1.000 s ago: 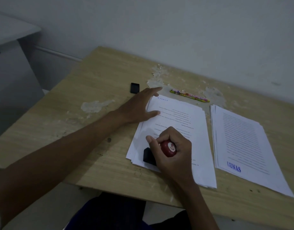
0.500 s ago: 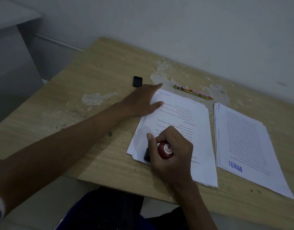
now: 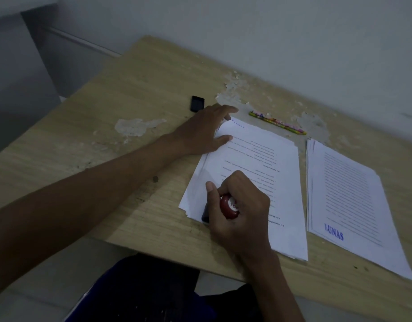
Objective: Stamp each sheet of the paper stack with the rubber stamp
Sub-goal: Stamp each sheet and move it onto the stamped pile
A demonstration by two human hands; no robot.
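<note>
A small black object (image 3: 197, 103) lies on the wooden table (image 3: 135, 89), far to the left, just beyond the left hand (image 3: 201, 132). That hand lies flat with its fingers straight, resting on the upper left corner of the paper stack (image 3: 258, 163); the top sheet's corner curls up slightly by the fingertips, though whether they lift it is hard to judge in the dim light. The stack lies at the middle of the table, its printed text upside down to the camera. At its near left corner the right hand (image 3: 241, 212) grips the rubber stamp (image 3: 228, 206), fingers and thumb curled round the red knob, the black base set down on the paper near the edge. Beyond the stack, a coloured pencil (image 3: 278, 123) lies near the wall. To the right, apart from the first stack, a second pile of sheets (image 3: 353, 194) bears a blue "LUNAS" mark (image 3: 334, 231) at its near left corner.
</note>
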